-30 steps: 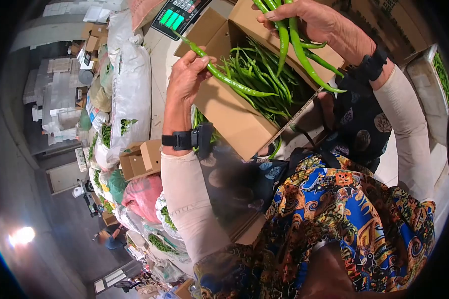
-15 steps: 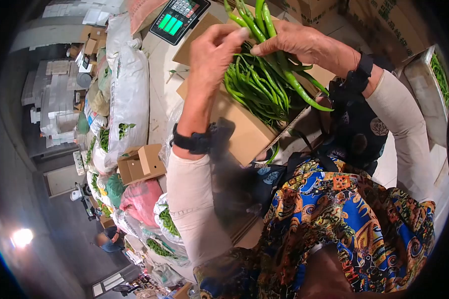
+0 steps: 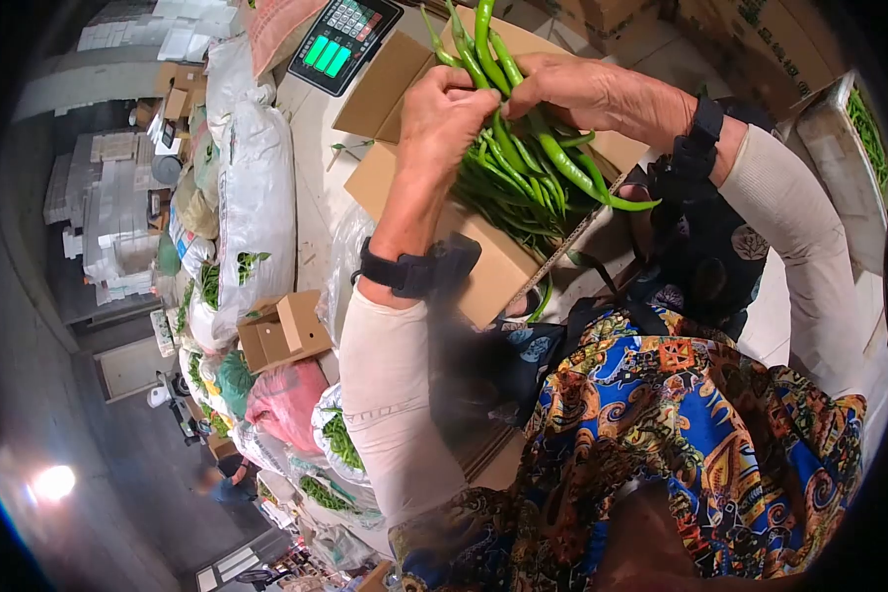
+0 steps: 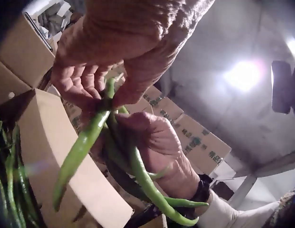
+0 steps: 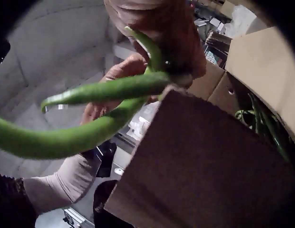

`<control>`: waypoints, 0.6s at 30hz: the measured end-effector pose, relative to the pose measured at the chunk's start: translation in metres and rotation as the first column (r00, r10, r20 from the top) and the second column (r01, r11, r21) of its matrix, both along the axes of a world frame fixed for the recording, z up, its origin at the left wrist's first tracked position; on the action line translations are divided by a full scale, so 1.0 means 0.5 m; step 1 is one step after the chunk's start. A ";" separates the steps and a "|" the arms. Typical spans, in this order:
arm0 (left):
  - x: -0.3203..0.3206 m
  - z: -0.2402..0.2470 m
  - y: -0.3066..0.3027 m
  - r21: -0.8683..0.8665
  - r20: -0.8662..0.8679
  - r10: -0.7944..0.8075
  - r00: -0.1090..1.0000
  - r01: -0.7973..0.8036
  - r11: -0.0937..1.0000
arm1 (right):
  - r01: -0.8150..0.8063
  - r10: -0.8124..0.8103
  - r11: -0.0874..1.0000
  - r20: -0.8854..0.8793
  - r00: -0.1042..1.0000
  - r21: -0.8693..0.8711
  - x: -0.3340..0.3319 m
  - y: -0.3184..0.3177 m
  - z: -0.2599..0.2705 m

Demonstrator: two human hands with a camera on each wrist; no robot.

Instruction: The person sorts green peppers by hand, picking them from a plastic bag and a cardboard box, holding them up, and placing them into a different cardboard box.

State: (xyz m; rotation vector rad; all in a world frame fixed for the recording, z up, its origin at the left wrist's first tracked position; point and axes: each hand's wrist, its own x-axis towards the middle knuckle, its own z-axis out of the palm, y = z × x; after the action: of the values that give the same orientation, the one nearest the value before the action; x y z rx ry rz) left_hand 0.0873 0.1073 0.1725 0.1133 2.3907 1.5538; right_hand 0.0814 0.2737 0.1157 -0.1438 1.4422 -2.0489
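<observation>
Above a cardboard box (image 3: 490,264) full of long green peppers (image 3: 498,209), both hands meet in the head view. My left hand (image 3: 442,123) pinches a pepper near its stem; the left wrist view shows thumb and fingertips of the left hand (image 4: 123,47) closed at the top of a green pepper (image 4: 83,152). Curled round a small bunch of peppers (image 3: 562,156), my right hand (image 3: 582,91) touches the left fingertips. Peppers stick out on both sides of its grip. In the right wrist view, peppers (image 5: 109,90) extend leftward from the right hand (image 5: 161,33).
A scale with a lit green display (image 3: 343,41) lies beyond the box. White sacks (image 3: 257,212), a small open carton (image 3: 284,333) and a pink bag (image 3: 288,403) line the left. A white crate of peppers (image 3: 844,163) is at the right. Another person (image 3: 229,481) is far off.
My left hand has moved rightward to the right hand, bringing its single pepper to the bunch. The right hand has come slightly down and left, still gripping the peppers.
</observation>
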 end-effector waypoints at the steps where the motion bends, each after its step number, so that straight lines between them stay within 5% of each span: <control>1: -0.003 0.004 -0.005 0.001 -0.002 -0.001 1.000 0.001 1.000 | 0.007 -0.007 1.000 0.021 1.000 0.002 -0.005 0.001 0.008; 4: -0.009 0.018 -0.052 0.162 0.016 -0.016 1.000 0.013 0.987 | 0.112 -0.108 0.968 0.029 0.994 -0.224 -0.035 0.016 -0.004; 6: -0.013 0.027 -0.084 0.284 0.002 -0.015 1.000 0.014 0.959 | 0.159 -0.144 0.970 0.087 0.986 -0.186 -0.031 0.026 0.020; 10: -0.023 0.019 -0.133 0.302 0.065 0.007 0.998 -0.026 0.953 | 0.214 -0.225 0.938 -0.011 0.974 -0.271 -0.017 0.026 0.050; 18: -0.021 -0.030 -0.145 0.281 0.135 0.055 0.989 -0.092 0.955 | 0.077 -0.089 0.945 -0.024 0.996 -0.318 -0.015 0.028 0.051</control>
State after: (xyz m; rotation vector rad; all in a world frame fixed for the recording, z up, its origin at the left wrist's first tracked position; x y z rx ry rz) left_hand 0.0767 0.0348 0.1576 -0.0152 2.0836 1.8754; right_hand 0.0741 0.2879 0.1413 -0.2595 1.1473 -2.3488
